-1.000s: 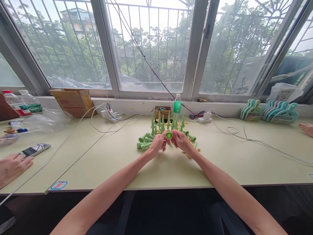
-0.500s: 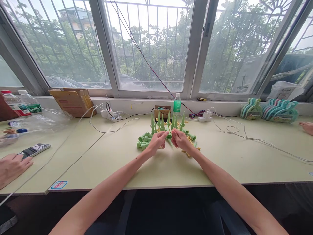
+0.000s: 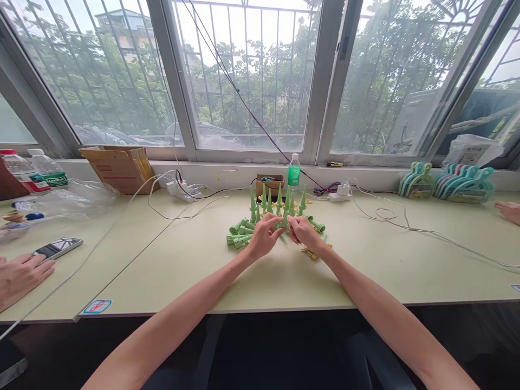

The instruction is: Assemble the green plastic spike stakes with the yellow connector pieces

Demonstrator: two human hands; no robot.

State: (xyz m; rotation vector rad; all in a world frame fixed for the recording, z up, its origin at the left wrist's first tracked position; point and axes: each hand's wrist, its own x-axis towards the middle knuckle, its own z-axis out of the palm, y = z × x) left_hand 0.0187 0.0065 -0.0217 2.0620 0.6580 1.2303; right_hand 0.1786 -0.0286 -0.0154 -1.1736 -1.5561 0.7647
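Between my two hands, at the middle of the table, is a small green plastic cone piece (image 3: pixel 285 221). My left hand (image 3: pixel 265 234) grips it from the left, thumb and fingers closed about it. My right hand (image 3: pixel 304 232) is closed in a pinch against its right side; whatever is between those fingertips is hidden. Just behind stand several upright green pointed cones (image 3: pixel 279 201). Green tube-shaped pieces (image 3: pixel 239 239) lie in a heap beside my left hand. Small yellow plastic pieces (image 3: pixel 311 252) are scattered under and beside my right wrist.
A small cardboard box (image 3: pixel 270 187) and a green-labelled bottle (image 3: pixel 293 170) stand behind the cones. White cables (image 3: pixel 390 215) cross the table near power strips (image 3: pixel 340 194). Another person's hand (image 3: pixel 25 275) rests by a phone (image 3: pixel 59 248) at left; a further hand (image 3: pixel 508 211) shows at right.
The green cone piece has turned from its open end facing me to a more upright pose. My left fingers have shifted around it, and my right hand has moved slightly.
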